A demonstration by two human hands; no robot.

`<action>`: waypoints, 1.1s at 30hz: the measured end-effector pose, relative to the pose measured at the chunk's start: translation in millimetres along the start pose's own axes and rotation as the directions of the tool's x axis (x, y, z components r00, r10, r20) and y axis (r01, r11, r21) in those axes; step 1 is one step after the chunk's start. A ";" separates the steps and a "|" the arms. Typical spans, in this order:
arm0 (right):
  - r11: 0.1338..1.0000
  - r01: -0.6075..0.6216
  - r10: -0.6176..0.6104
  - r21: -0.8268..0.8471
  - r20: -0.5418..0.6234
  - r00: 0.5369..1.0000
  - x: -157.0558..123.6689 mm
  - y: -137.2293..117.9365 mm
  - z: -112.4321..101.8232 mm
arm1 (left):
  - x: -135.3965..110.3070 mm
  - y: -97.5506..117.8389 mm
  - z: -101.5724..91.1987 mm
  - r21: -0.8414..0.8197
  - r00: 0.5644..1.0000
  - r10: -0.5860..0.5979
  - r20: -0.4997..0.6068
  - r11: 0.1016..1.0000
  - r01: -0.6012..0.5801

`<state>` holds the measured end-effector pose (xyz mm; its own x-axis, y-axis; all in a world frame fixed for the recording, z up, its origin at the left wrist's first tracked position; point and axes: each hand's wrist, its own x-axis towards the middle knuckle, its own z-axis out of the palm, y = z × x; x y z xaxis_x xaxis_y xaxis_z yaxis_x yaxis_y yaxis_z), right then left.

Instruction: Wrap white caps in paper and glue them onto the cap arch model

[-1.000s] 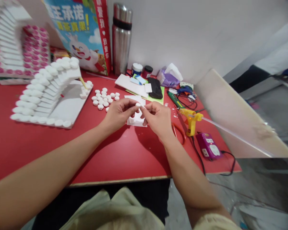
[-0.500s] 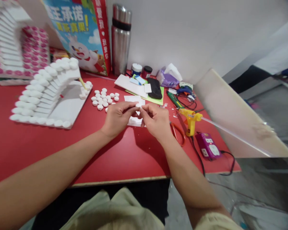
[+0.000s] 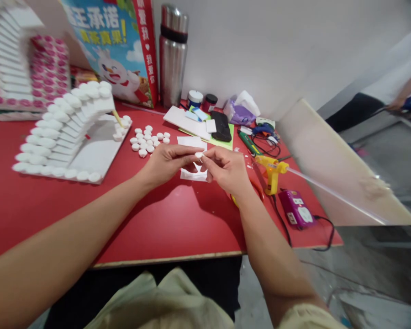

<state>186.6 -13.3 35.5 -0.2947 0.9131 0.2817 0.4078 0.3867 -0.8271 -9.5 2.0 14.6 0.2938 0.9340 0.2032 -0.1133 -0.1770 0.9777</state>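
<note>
A small white round piece (image 3: 199, 155) is pinched between the fingertips of my left hand (image 3: 166, 162) and my right hand (image 3: 226, 170). Both hands hover over white paper or card (image 3: 187, 140), which they partly cover. Just left of them lies a cluster of similar white rounded pieces (image 3: 150, 145) on the red table (image 3: 178, 219). Farther left stands a white model with a curved stair (image 3: 68, 132), edged with rows of white rounded pieces. Beside my right wrist are scissors (image 3: 259, 189) with red and yellow handles, partly hidden by my arm.
To the right are a yellow glue gun (image 3: 272, 169) with a long clear stick, a purple power socket (image 3: 297, 209) and cables. A steel flask (image 3: 173, 57), a printed bag (image 3: 113, 55) and a black pouch (image 3: 221, 126) stand or lie behind. A person's arm (image 3: 409, 87) shows far right.
My fingers have shifted around the white piece, which shows more plainly now. My left fingers are straighter, and my right hand has moved slightly right. At far right, another person's arm has come into view.
</note>
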 end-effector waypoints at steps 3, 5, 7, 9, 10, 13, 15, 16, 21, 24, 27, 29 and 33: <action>1.000 -0.014 0.014 -0.016 -0.014 1.000 0.6 2.3 1.8 | -1.2 -0.2 4.1 0.066 0.998 0.056 -0.026 0.996 -0.054; 1.000 -0.024 0.023 -0.015 -0.031 0.999 1.2 3.6 3.8 | -2.3 -1.0 6.8 0.115 0.995 0.086 -0.059 0.990 -0.079; 0.999 -0.053 0.053 -0.002 -0.045 0.998 1.9 3.9 5.9 | -3.0 -1.7 8.3 0.166 0.991 0.109 -0.079 0.982 -0.095; 0.995 -0.093 0.094 0.026 -0.059 0.994 2.4 3.4 8.0 | -3.1 -2.2 8.7 0.201 0.989 0.124 -0.086 0.974 -0.105; 0.994 -0.105 0.107 0.040 -0.068 0.992 2.5 2.9 9.0 | -3.1 -2.5 8.8 0.201 0.989 0.126 -0.084 0.974 -0.107; 0.997 -0.080 0.080 0.001 -0.116 0.990 1.9 0.7 11.8 | -3.0 -4.7 10.0 0.137 0.991 0.117 -0.072 0.985 -0.106; 0.992 -0.022 0.003 -0.121 -0.153 0.988 1.0 -1.1 13.8 | -3.4 -7.1 12.1 0.108 0.990 0.118 -0.078 0.988 -0.110; 0.979 0.016 -0.052 -0.203 -0.172 0.984 0.4 -2.0 14.8 | -3.7 -8.4 13.4 0.107 0.989 0.121 -0.089 0.988 -0.111; 0.847 0.145 -0.268 -0.511 -0.174 0.948 -1.8 -6.4 18.7 | -3.6 -11.7 17.2 0.087 0.984 0.111 -0.137 0.991 -0.099; 0.960 0.065 -0.115 -0.273 -0.174 0.978 -0.4 -9.3 16.8 | 0.0 -11.9 13.2 0.001 0.989 0.090 -0.113 0.996 -0.091; 0.945 -0.187 0.212 0.267 -0.068 0.975 5.2 -9.3 10.1 | 4.1 -12.8 5.6 -0.072 0.994 0.073 -0.086 0.994 -0.079; 0.775 -0.373 0.388 0.509 0.082 0.918 10.2 -6.2 5.4 | 5.6 -13.4 1.1 -0.049 0.991 0.096 -0.092 0.994 -0.101; 0.501 -0.549 0.446 0.669 0.344 0.826 16.6 1.7 2.8 | 5.3 -13.0 -2.2 0.081 0.981 0.167 -0.101 0.984 -0.159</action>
<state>179.9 2.2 37.4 -0.3586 0.8828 -0.3035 -0.2124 -0.3937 -0.8943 -8.5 9.9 2.9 0.1730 0.9178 0.3573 -0.0810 -0.3483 0.9339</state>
